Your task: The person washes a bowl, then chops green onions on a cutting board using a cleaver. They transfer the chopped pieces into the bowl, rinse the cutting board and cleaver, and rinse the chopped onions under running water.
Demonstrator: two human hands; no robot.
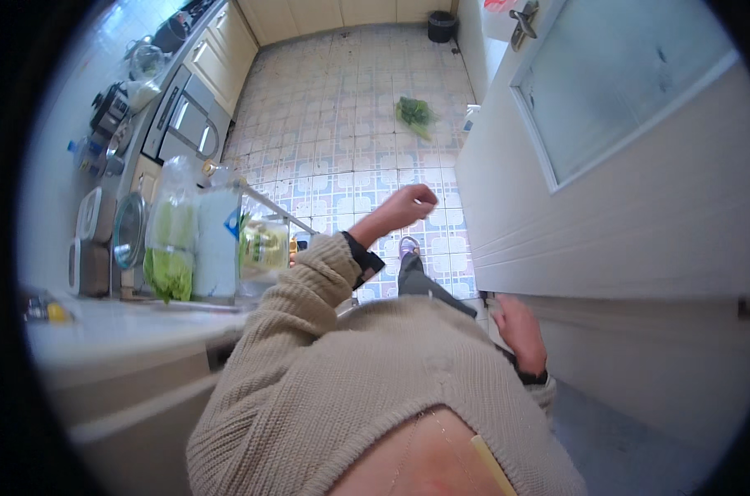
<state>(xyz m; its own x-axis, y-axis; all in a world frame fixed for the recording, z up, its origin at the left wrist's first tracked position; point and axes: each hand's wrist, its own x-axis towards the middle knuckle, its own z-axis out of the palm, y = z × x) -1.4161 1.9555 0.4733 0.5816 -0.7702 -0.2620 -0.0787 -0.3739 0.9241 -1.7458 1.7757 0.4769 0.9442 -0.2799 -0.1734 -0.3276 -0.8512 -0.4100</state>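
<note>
My left hand point(414, 203) is held out over the tiled floor, its fingers curled in and nothing visible in them. Low beside my body hangs my right hand point(518, 328), near the edge of the white door point(598, 248); blur hides how its fingers lie. A bunch of leafy greens point(416, 113) lies on the floor tiles ahead of me. To my left, lettuce point(169, 273) in a clear plastic bag stands by a rack, and more bagged green vegetables point(263, 245) sit close to my left forearm.
The door with a frosted glass pane point(623, 80) stands along my right. A kitchen counter with a pressure cooker point(109, 110) and pots runs along the left, above an oven point(189, 121). A black bin point(442, 26) stands in the far corner, and a white bottle point(471, 116) near the door.
</note>
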